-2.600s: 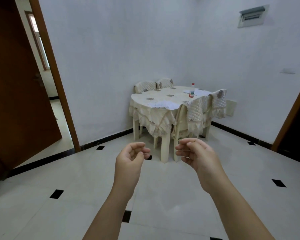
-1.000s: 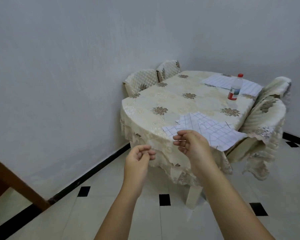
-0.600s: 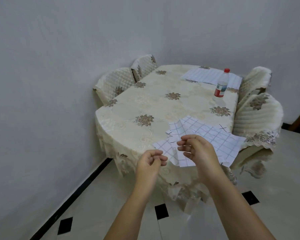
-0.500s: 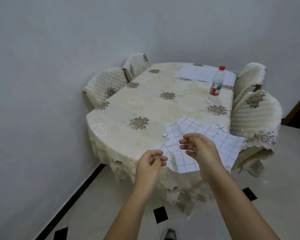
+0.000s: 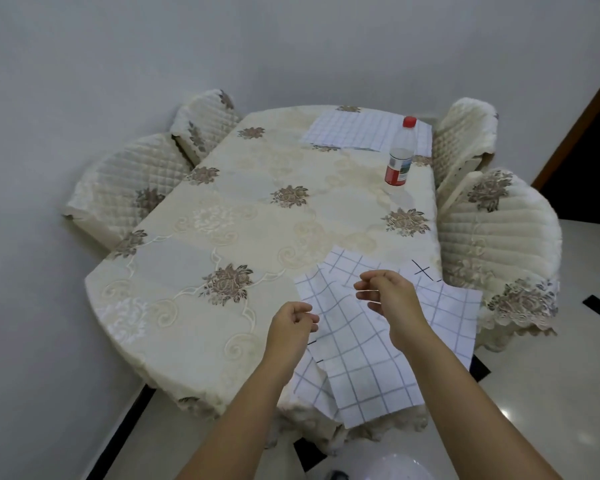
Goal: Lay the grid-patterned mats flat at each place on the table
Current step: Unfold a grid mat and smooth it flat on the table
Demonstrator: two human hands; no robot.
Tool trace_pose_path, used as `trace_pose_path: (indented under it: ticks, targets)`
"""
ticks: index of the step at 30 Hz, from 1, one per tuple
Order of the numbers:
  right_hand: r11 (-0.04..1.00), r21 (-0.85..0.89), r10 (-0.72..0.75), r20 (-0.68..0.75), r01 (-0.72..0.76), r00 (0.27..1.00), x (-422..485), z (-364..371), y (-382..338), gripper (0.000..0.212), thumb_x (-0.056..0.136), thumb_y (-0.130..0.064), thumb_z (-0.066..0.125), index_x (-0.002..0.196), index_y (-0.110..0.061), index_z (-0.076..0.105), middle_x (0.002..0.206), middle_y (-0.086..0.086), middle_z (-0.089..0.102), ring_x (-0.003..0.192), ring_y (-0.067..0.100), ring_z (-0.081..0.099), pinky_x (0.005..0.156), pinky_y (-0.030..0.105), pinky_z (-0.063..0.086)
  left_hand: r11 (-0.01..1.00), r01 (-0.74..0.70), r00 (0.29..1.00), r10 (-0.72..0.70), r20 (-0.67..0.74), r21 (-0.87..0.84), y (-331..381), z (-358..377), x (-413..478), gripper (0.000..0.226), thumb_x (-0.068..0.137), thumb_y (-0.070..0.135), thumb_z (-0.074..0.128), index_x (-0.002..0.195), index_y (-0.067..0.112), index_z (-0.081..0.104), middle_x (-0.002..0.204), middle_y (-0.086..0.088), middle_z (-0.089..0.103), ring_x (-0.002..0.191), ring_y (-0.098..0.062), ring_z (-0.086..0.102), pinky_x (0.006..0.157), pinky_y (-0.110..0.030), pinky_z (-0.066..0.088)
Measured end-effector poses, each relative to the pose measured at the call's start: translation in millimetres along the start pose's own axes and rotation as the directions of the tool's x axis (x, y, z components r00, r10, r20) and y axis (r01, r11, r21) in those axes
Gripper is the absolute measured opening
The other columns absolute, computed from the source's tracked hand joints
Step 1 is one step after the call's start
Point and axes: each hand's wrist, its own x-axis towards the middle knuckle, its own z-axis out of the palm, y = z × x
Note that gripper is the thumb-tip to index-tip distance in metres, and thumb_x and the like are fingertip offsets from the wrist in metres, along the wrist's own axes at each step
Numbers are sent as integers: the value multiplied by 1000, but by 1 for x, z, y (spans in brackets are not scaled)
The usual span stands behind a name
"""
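Observation:
A pile of white grid-patterned mats [image 5: 361,355] lies askew at the near right corner of the table [image 5: 257,216], overlapping and hanging over the edge. Another grid mat [image 5: 354,131] lies flat at the far end. My left hand [image 5: 291,327] hovers just left of the pile, fingers loosely curled, holding nothing. My right hand [image 5: 388,299] hovers above the pile, fingers curled and apart, also holding nothing.
The table wears a cream floral cloth. A plastic bottle with a red cap [image 5: 400,152] stands near the far mat. Quilt-covered chairs sit at the left [image 5: 129,188] and right [image 5: 499,230]. White walls close the left and far sides; a doorway is at the right.
I have walked up to the table, which now fills the view from above. Both hands stayed raised and curled, now over the near pile of mats.

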Motion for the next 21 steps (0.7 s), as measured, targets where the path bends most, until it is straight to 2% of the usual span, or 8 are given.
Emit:
trace_pose_path:
  ticks: [4, 11, 13, 14, 16, 18, 19, 21]
  targets:
    - [993, -106, 45, -33, -49, 998, 21, 2, 20, 22, 92, -7, 41, 81, -14, 57, 83, 4, 62, 75, 17, 57, 66, 25, 41, 980, 182, 982, -186, 44, 85, -15, -3, 33, 22, 92, 8, 47, 114, 7, 51, 107, -10, 58, 84, -16, 58, 68, -25, 41]
    - [926, -358, 88, -103, -120, 991, 42, -2, 39, 17, 92, -14, 44, 98, -4, 58, 107, 18, 61, 83, 20, 51, 69, 30, 40, 911, 297, 936, -337, 102, 286, -40, 2, 73, 36, 92, 6, 42, 127, -4, 46, 79, -7, 52, 73, -18, 54, 47, -21, 34]
    - [907, -403, 85, -99, -118, 991, 45, -1, 43, 15, 93, -15, 45, 99, -6, 56, 109, 17, 60, 83, 20, 50, 71, 32, 40, 902, 422, 900, -429, 78, 90, -47, 10, 85, 34, 90, 3, 44, 122, -7, 49, 75, -7, 54, 66, -16, 54, 47, -17, 34]
    - [896, -430, 81, -93, -114, 992, 47, 0, 46, 14, 93, -16, 46, 100, -8, 55, 109, 15, 59, 84, 20, 50, 72, 32, 40, 876, 481, 870, -481, 111, 27, -45, 11, 88, 30, 89, 3, 45, 118, -5, 52, 83, -11, 58, 74, -20, 58, 51, -13, 29]
    - [856, -506, 73, -80, -104, 994, 49, 1, 53, 19, 92, -18, 49, 109, -9, 52, 113, 11, 54, 87, 18, 49, 73, 30, 40, 867, 353, 889, -428, 162, 352, -54, 14, 91, 9, 89, 4, 48, 91, 1, 56, 102, -19, 60, 95, -27, 59, 51, -12, 19]
    - [790, -605, 68, -73, -98, 995, 53, 2, 61, 33, 90, -21, 53, 121, -8, 47, 122, 11, 47, 95, 19, 47, 75, 29, 40, 867, 498, 851, -489, 192, 2, -46, 17, 96, 24, 90, 0, 44, 68, 10, 43, 81, -17, 56, 75, -22, 58, 53, -13, 28]
    - [747, -657, 64, -80, -101, 995, 54, 1, 66, 40, 89, -22, 56, 124, -8, 44, 126, 12, 44, 100, 21, 47, 77, 29, 41, 904, 422, 889, -428, 160, 75, -44, 16, 92, 27, 91, -2, 41, 67, 11, 40, 70, -12, 48, 65, -18, 52, 53, -18, 32]
    - [636, -763, 38, -112, -110, 993, 57, 1, 73, 49, 86, -25, 59, 128, -9, 39, 129, 13, 39, 112, 25, 44, 84, 32, 41, 845, 530, 829, -534, 167, 71, -43, 17, 92, 20, 90, -2, 38, 72, 8, 39, 66, -7, 38, 62, -17, 49, 51, -23, 30]
